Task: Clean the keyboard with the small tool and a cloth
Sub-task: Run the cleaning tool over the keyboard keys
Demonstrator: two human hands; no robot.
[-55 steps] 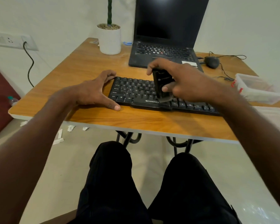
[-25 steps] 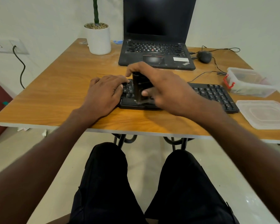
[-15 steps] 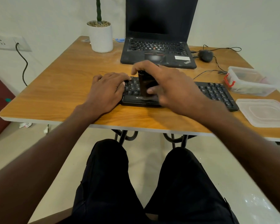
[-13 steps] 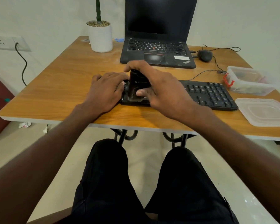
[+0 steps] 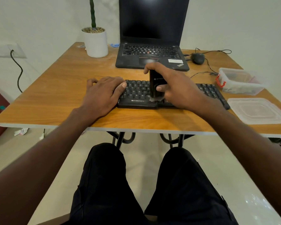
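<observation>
Wooden desk point(image 5: 55, 88): keyboard point(image 5: 136, 93) at front edge. Your left hand point(image 5: 102, 93) lies flat, pinning its left end; right hand point(image 5: 173, 86) clasps small tool point(image 5: 156, 85), bristles on the keys. Brushing step underway, likely; next, work rightward.

Right hand point(image 5: 177, 88) grips small tool point(image 5: 156, 86) upright on keyboard point(image 5: 137, 92); left hand point(image 5: 102, 93) flat.

I am at a small work spot in a room: a wood table point(image 5: 58, 88), a laptop point(image 5: 152, 46), a mouse point(image 5: 197, 58) and a plant pot point(image 5: 96, 43) by a plain wall.
</observation>
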